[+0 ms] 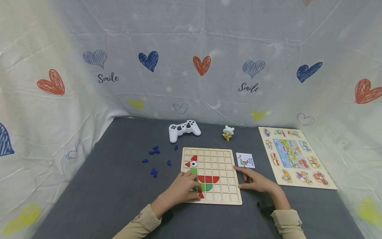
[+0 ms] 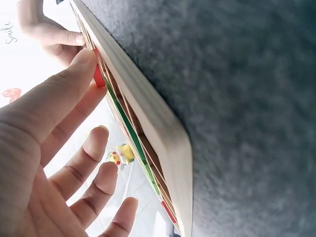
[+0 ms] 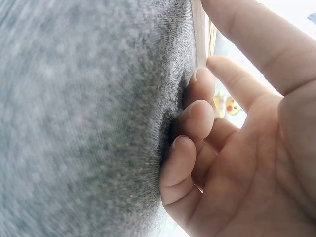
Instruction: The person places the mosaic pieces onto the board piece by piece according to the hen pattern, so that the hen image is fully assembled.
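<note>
My left hand (image 1: 182,187) is over the lower left of a wooden grid board (image 1: 226,196). Its thumb and index finger pinch a small red puzzle piece (image 2: 99,76) at the board's near edge, the other fingers spread. On the board, coloured pieces form a bird-like figure: a white eye piece (image 1: 193,164), a red half-round row (image 1: 209,179) and a green row (image 1: 206,187), partly hidden by the hand. My right hand (image 1: 258,182) rests at the board's right edge, thumb and index fingertip apart against it, the other fingers (image 3: 200,118) bent on the tabletop.
Several loose blue half-round pieces (image 1: 169,162) lie left of the board. A pattern card (image 1: 245,160) is right of it. Behind stand a white game controller (image 1: 183,130) and a small figurine (image 1: 228,132). A wooden picture puzzle (image 1: 298,159) lies at the right.
</note>
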### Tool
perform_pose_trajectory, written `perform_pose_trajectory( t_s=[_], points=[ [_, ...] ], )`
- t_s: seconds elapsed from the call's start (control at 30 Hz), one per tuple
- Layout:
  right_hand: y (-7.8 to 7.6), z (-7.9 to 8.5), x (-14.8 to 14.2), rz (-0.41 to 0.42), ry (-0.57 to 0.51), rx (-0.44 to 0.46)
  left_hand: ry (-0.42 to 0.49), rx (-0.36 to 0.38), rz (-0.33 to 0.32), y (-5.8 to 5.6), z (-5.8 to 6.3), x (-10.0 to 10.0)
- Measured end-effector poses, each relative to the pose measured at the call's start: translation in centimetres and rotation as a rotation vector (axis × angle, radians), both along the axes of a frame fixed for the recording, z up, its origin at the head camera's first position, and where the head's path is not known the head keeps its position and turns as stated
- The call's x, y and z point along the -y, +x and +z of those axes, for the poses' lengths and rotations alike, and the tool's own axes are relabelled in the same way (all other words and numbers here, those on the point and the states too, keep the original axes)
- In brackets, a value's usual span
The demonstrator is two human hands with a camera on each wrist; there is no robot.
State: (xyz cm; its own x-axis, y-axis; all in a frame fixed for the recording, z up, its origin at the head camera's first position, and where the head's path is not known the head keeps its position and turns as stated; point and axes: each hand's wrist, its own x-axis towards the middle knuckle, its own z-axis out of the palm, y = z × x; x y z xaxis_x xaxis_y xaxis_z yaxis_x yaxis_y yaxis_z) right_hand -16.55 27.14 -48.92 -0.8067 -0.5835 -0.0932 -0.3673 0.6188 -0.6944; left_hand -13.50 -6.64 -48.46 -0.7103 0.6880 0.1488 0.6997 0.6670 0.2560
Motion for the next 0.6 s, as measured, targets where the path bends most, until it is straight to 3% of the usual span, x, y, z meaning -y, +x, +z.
perform_pose_trajectory(
  t_s=[0.6],
  points=[
    [-0.03,-0.12,-0.06,-0.001,0.007,-0.003,-0.027,0.021,-0.030,0.54,0.34,-0.01]
  ],
)
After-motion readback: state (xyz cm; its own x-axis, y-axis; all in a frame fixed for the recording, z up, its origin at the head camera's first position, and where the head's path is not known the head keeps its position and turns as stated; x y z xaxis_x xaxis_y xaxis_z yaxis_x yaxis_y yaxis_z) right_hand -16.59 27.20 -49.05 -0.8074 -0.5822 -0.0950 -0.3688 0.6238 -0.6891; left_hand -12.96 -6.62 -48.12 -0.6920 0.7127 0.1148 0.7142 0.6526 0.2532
